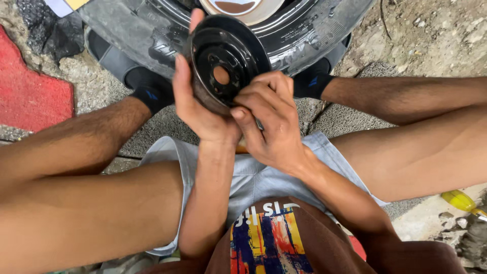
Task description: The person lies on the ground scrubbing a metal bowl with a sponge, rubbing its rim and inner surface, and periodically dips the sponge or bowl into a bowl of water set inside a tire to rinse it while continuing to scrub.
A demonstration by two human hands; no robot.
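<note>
While left hand (195,96) cups black disc (225,61), right hand (271,122) alongside

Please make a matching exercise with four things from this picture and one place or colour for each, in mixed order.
Things:
1. black metal disc
2. yellow tool handle
3. tyre
4. red patch of ground

Descriptions:
A. far left
B. lower right, on the ground
C. held up in the left hand, with the right hand at its lower edge
D. behind the disc, by the feet

Pairs: 1-C, 2-B, 3-D, 4-A
</note>
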